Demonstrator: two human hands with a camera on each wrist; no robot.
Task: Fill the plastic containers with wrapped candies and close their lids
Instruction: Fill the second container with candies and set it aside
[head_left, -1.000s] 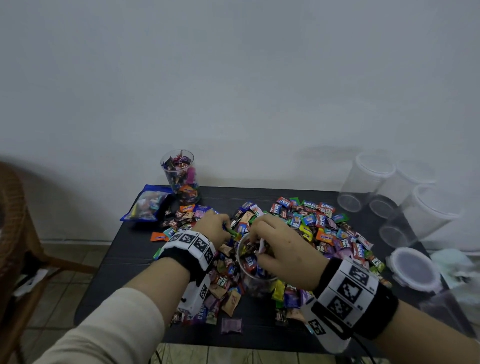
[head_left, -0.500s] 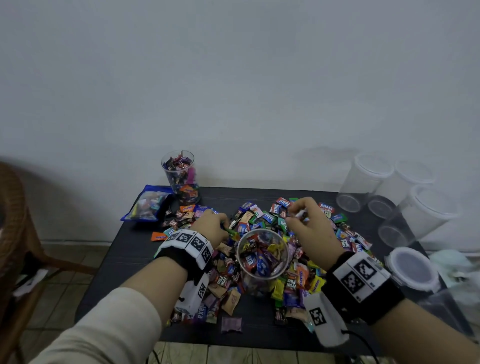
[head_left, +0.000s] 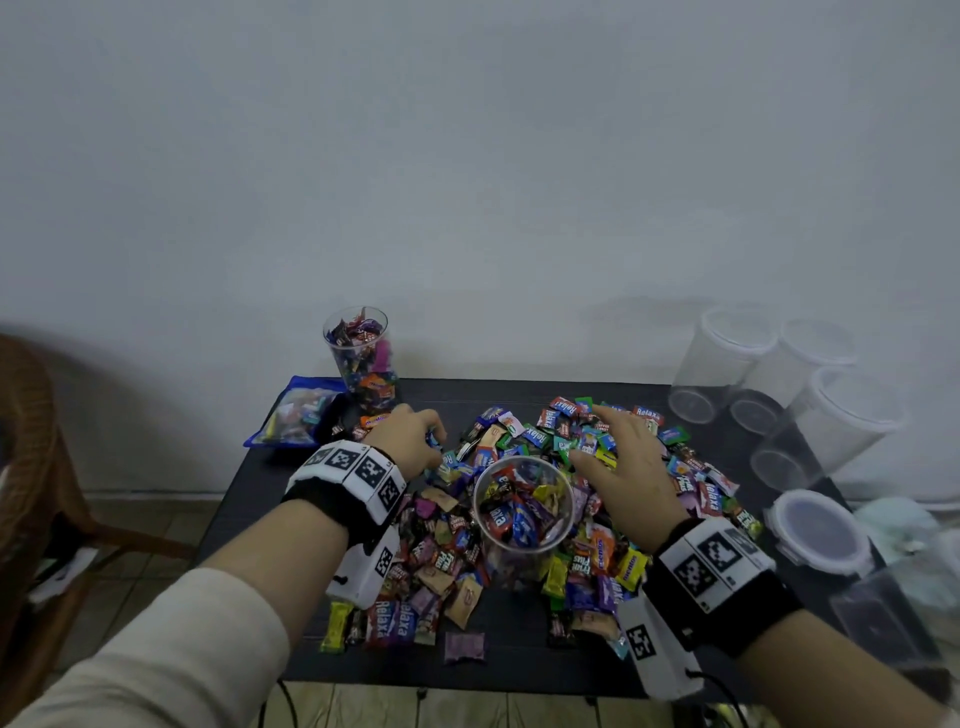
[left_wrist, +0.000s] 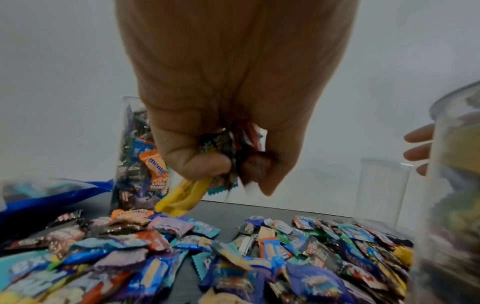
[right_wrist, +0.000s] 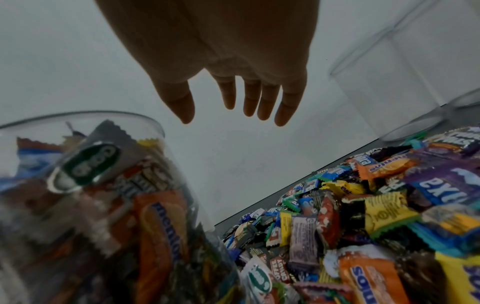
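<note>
Clear plastic container (head_left: 522, 512) stands open in the middle of the tabletop (head_left: 524, 660), nearly full, with wrapped candies (head_left: 592, 441) heaped all around it. Left of it, the left hand (head_left: 410, 441) holds a bunch of candies in curled fingers (left_wrist: 205, 164). Right of it, the right hand (head_left: 621, 467) hovers over the pile with fingers (right_wrist: 259, 98) spread, holding nothing. I judge the candies light and slippery, best taken by the handful.

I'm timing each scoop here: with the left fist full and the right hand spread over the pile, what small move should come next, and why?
Probably carry the left hand over the open container and let go. It already grips a bunch of candies, while the right hand hovers empty, fingers spread, above the pile, and the container has no lid on.
</note>
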